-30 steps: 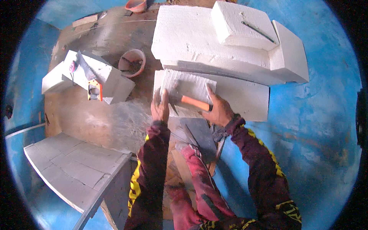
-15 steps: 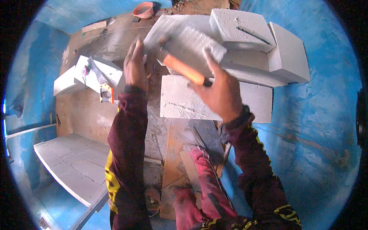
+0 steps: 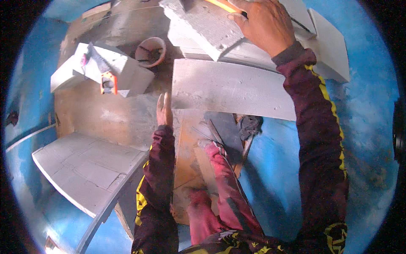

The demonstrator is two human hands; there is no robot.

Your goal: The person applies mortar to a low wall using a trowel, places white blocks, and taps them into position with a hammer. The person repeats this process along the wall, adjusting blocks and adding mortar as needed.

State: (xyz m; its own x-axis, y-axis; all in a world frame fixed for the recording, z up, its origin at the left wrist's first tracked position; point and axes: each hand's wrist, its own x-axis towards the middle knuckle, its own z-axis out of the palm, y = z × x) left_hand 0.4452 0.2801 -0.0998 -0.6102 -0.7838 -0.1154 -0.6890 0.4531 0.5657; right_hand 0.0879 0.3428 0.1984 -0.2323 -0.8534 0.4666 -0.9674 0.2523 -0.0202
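My right hand (image 3: 268, 27) is closed round the orange handle of a hammer (image 3: 222, 4), over a tilted white block (image 3: 203, 27) on the stack at the top. The picture's upper edge cuts off part of the hammer. Fingers stretched out, my left hand (image 3: 164, 111) is open and holds nothing. It is beside the near left corner of a long white block (image 3: 232, 86); whether it touches the block I cannot tell.
To the left, a handsaw (image 3: 109, 82) with an orange handle rests on white blocks (image 3: 133, 74), next to a bucket (image 3: 151, 51). Grey blocks (image 3: 84, 169) form a flat surface at lower left. A blue wall (image 3: 359, 127) is on the right.
My right hand has moved up and away with the hammer. My left hand has drawn back toward me from beside the tilted block. The whole view has shifted too.
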